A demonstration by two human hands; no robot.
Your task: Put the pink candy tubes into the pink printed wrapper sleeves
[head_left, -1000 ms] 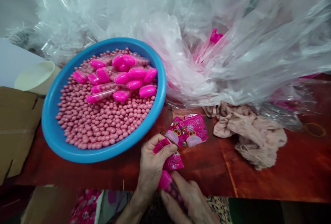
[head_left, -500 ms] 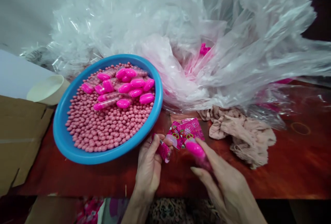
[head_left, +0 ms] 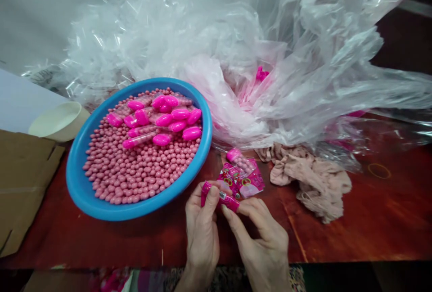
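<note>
A magenta printed label (head_left: 225, 198) with a small white barcode patch is stretched between my two hands, curled at its left end. My left hand (head_left: 204, 220) pinches that end with thumb and fingers. At the other end, my right hand (head_left: 258, 233) grips it between thumb and forefinger. Just beyond my fingers, a clear tube with a bright pink cap (head_left: 234, 154) and pink balls inside lies on several flat magenta labels (head_left: 253, 186). To the left stands a blue basin (head_left: 205, 148) of pink candy balls (head_left: 135, 170), with several pink-capped tubes (head_left: 162, 139) on top.
Clear plastic bags (head_left: 162, 35) are heaped along the back, one holding pink caps (head_left: 261, 74). A crumpled beige cloth (head_left: 313, 179) and a rubber band (head_left: 379, 170) lie at right. A white bowl (head_left: 60, 123) and cardboard box (head_left: 23, 184) stand at far left.
The pink-capped tube from my right hand now lies on the flat labels. My right hand has moved left and taken hold of the label in my left hand.
</note>
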